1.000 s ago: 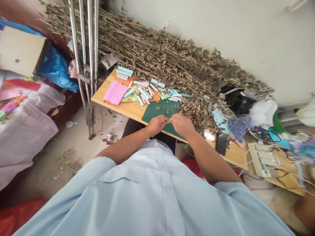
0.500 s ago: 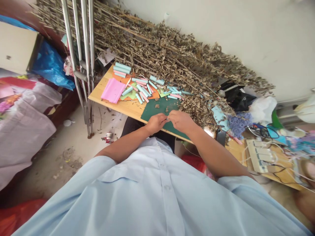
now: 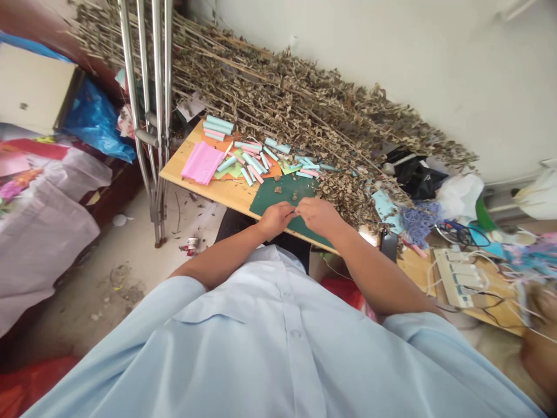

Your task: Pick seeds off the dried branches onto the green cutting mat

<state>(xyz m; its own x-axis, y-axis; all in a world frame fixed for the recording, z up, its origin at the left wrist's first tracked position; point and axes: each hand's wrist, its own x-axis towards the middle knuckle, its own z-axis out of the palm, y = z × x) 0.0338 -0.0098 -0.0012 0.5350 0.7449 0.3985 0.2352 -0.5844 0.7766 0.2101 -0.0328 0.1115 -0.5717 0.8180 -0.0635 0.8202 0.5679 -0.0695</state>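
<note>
My left hand (image 3: pixel 275 220) and my right hand (image 3: pixel 319 216) meet over the front edge of a green mat (image 3: pixel 285 190). Both are closed, fingertips pinched together around something small that I cannot make out. Crumbs of dried leaf (image 3: pixel 278 189) lie on the mat just beyond the fingers. To the right of it is a heap of dried leaves (image 3: pixel 343 194). Several light-blue and pink paper rolls (image 3: pixel 252 164) lie loose behind the mat's left side, on orange and green paper. A stack of pink paper sheets (image 3: pixel 202 162) rests near the table's left end.
Dried leafy stalks (image 3: pixel 270 87) cover the back along the wall. Metal crutches (image 3: pixel 159 116) stand at the left of the wooden table (image 3: pixel 209 188). On the right are a dark phone (image 3: pixel 389 245), blue yarn (image 3: pixel 418 223) and a power strip (image 3: pixel 455 278) with cables. Part of another person (image 3: pixel 542 348) shows far right.
The view has shifted slightly. My hands stay pinched together at nearly the same spot over the mat. The other person's part at far right has moved a little.
</note>
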